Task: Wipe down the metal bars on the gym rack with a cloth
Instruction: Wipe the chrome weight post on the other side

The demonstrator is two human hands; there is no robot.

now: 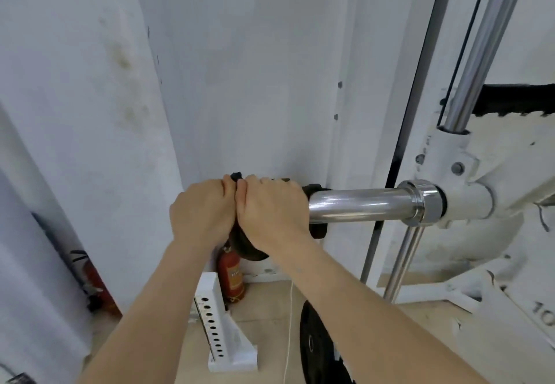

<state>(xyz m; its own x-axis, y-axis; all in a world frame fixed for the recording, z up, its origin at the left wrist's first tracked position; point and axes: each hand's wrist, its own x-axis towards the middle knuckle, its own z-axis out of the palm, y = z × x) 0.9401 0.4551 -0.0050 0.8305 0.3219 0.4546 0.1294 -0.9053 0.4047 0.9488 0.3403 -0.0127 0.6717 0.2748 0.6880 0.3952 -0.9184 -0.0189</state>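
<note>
A white wall (240, 68) is filling the upper left and centre of the frame, stained in patches at the left, and a pale tan floor (267, 305) is showing along the bottom. At the lower left a red extinguisher (232, 275) is standing on the floor in the corner, with a white bracket (223, 332) drilled with a row of holes standing just in front of it. A black plate (315, 344) is sitting at bottom centre, near a thin white cord (289, 332).

In the middle of the frame the left hand (201, 212) and right hand (270, 206) are touching side by side, both with fingers curling down over a dark cloth (249, 250) (its folds are hanging out beneath the palms). The cloth is wrapping the left end of the chrome bar (357, 205). The bar is lying level, its long axis running left to right across the frame, its free end pointing left under the hands and its right end passing through a shiny collar (423, 203) into the white rack (486, 173) at the right edge. Above the rack a chrome rod (492, 44) is rising steeply toward the upper right corner.
</note>
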